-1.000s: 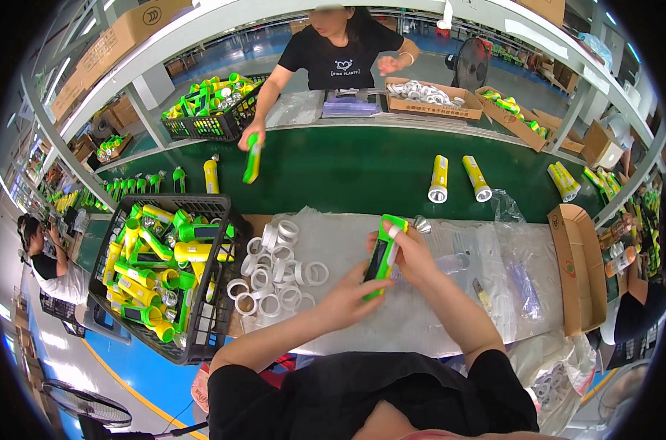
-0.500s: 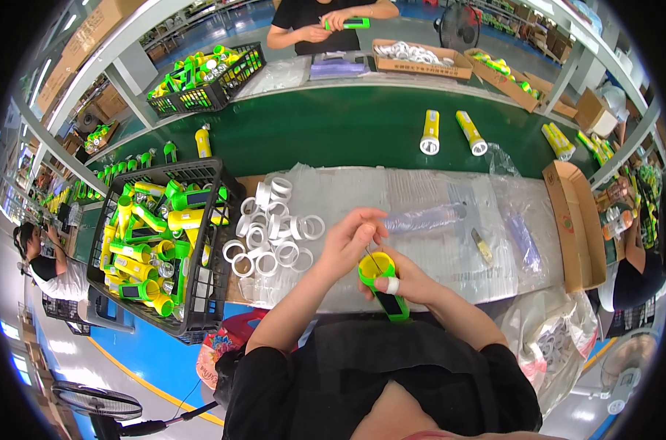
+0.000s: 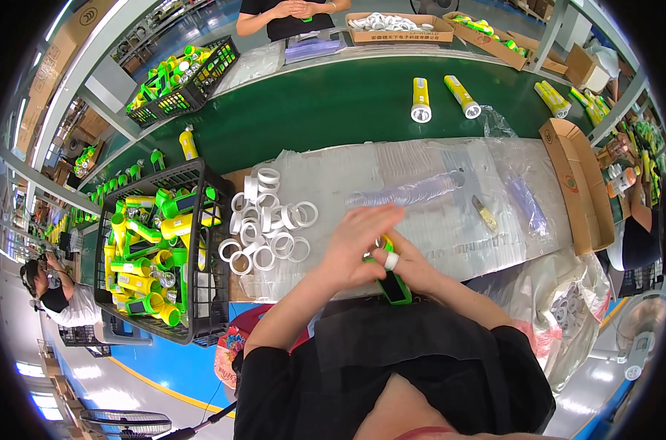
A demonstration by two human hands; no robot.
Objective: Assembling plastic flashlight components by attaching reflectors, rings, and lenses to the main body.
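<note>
My right hand (image 3: 408, 270) grips a green and yellow flashlight body (image 3: 396, 288) with a dark panel on its side, close to my chest. A white band wraps one right finger. Stretched flat, my left hand (image 3: 358, 246) lies over the flashlight's upper end, its fingers extended and its thumb lower down. A small shiny part (image 3: 377, 246) shows between the hands; most of that end is hidden. White plastic rings (image 3: 267, 220) lie loose to the left. Beyond my hands is a row of nested clear plastic pieces (image 3: 413, 192).
At the left, a black crate (image 3: 201, 286) holds green and yellow flashlight parts. Two yellow flashlights (image 3: 421, 103) lie on the green table (image 3: 318, 110). A utility knife (image 3: 484, 213) and a cardboard box (image 3: 578, 194) are right. A co-worker's hands (image 3: 296, 9) are across the table.
My left hand has gone from pinching a thin wire at the flashlight's yellow opening to lying flat over that end. The right hand still grips the body. The view has shifted.
</note>
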